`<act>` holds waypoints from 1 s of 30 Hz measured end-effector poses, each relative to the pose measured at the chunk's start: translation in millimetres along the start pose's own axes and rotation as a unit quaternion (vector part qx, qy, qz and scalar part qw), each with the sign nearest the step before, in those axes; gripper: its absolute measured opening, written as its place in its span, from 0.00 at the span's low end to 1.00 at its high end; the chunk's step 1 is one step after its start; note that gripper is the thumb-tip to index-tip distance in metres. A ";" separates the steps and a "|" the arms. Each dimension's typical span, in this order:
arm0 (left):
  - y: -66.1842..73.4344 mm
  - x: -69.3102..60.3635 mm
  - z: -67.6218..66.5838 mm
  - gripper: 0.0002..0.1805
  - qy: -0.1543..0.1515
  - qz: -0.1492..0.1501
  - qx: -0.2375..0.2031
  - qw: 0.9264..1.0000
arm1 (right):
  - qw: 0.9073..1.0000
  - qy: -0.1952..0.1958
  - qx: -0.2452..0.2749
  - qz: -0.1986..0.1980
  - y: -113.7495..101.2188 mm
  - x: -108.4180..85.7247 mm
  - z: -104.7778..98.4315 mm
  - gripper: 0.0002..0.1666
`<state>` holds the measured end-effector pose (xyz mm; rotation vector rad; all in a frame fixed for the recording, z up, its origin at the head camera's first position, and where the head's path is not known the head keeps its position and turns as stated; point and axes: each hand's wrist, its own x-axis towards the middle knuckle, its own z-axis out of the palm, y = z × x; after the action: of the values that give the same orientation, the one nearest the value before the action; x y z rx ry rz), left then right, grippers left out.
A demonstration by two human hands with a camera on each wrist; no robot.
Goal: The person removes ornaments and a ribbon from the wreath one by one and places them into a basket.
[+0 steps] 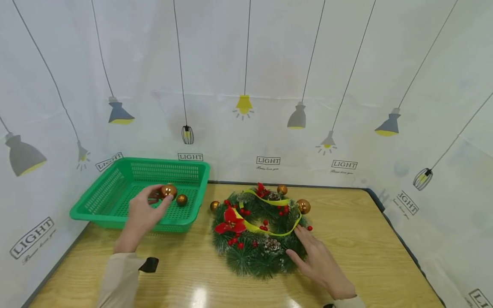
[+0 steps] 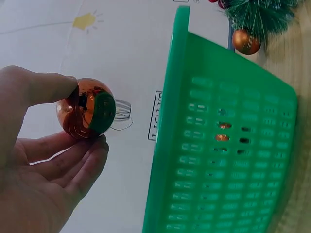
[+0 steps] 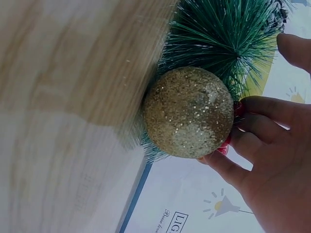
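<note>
Between thumb and fingers, my left hand [image 1: 144, 211] pinches a shiny copper bauble [image 1: 168, 191] above the green basket [image 1: 198, 203]. The left wrist view shows the same bauble [image 2: 86, 108] with its metal cap and thin wire pointing away from the palm. My right hand [image 1: 321, 263] rests on the right side of a green wreath [image 1: 246, 259], fingers extended. A glittery gold bauble [image 3: 188, 112] hangs by the fingers of that hand in the right wrist view. Red flowers, berries, pine cones and a loose yellow-green ribbon [image 1: 265, 231] decorate the wreath.
Another bauble [image 1: 182, 199] lies inside the basket. More baubles sit along the wreath's outer edge, one at the left [image 1: 215, 206] and one at the right [image 1: 303, 206]. The wooden table [image 1: 369, 248] ends at a printed wall sheet [image 1: 219, 141].
</note>
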<state>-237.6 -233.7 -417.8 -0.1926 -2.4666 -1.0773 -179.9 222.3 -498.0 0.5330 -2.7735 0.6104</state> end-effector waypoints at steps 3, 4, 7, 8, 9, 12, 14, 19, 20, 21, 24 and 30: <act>-4.7 3.1 -5.7 0.25 -0.001 -0.009 0.004 1.000 | 1.000 0.002 -0.001 -0.001 0.1 -0.2 -1.1 0.41; -6.1 4.5 -7.7 0.25 -0.002 -0.013 0.007 1.000 | 1.000 0.002 -0.003 -0.001 0.0 -0.3 -1.4 0.41; -9.1 8.7 -14.0 0.27 -0.012 -0.027 0.015 0.999 | 1.000 0.000 -0.001 0.001 -0.3 -0.3 -2.2 0.41; -10.1 10.2 -15.8 0.28 -0.015 -0.030 0.018 0.999 | 1.000 -0.001 -0.001 0.001 -0.4 -0.3 -2.4 0.41; -11.2 11.5 -17.5 0.28 -0.018 -0.034 0.020 0.999 | 1.000 -0.002 0.001 0.002 -0.6 -0.3 -2.5 0.41; -14.9 15.2 -22.1 0.30 -0.023 -0.041 0.025 0.999 | 1.000 -0.003 0.004 0.000 -0.4 -0.3 -1.9 0.41; -18.2 18.1 -24.8 0.30 -0.024 -0.042 0.034 0.998 | 1.000 -0.001 0.003 -0.002 -0.7 -0.3 -1.4 0.40; -31.3 23.1 -32.9 0.31 -0.035 -0.056 0.064 0.996 | 1.000 0.004 -0.002 -0.006 -1.2 -0.6 -0.1 0.40; -34.3 23.2 -34.6 0.32 -0.038 -0.062 0.071 0.995 | 1.000 0.004 -0.003 -0.006 -1.4 -0.5 0.0 0.40; -37.0 23.0 -36.2 0.32 -0.039 -0.066 0.074 0.994 | 1.000 0.005 -0.002 -0.006 -1.4 -0.5 0.1 0.40; -44.0 23.2 -39.7 0.32 -0.046 -0.074 0.082 0.993 | 1.000 0.003 -0.001 -0.003 -1.7 -0.2 0.0 0.40; -51.8 27.7 -43.4 0.31 -0.076 -0.085 0.089 0.990 | 1.000 -0.002 0.001 0.006 -1.9 0.0 0.2 0.41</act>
<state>-263.0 -302.1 -413.8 -0.0093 -2.7407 -0.9326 -179.2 220.6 -497.5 0.5188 -2.7823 0.6143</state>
